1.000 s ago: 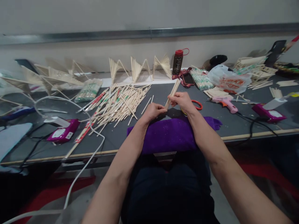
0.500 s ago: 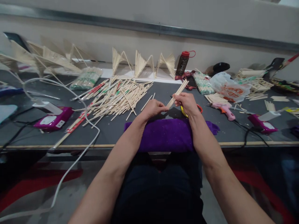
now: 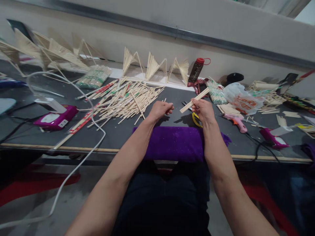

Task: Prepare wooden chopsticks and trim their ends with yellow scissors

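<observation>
In the head view my right hand [image 3: 203, 110] grips a small bundle of thin wooden sticks [image 3: 187, 106], slanted up to the right. My left hand [image 3: 161, 110] is apart from the bundle, its fingers curled in, and I see nothing in them. Scissors with yellow handles [image 3: 196, 120] lie on the table, partly behind my right hand. A big heap of loose wooden sticks [image 3: 133, 100] spreads out to the left of my left hand. Below both hands a folded purple cloth [image 3: 176, 143] lies along the front edge.
Fan-shaped stick structures [image 3: 154, 65] stand along the wall, beside a dark bottle with a red cap [image 3: 196, 70]. To the right are a pink glue gun [image 3: 236, 121] and a plastic bag [image 3: 242, 96]. A white cable [image 3: 101, 144] hangs over the front edge near a purple power box [image 3: 57, 118].
My left hand has let go of the bundle's lower end and moved apart from it. The bundle, in my right hand, has shifted right and tilted flatter. The view has turned slightly.
</observation>
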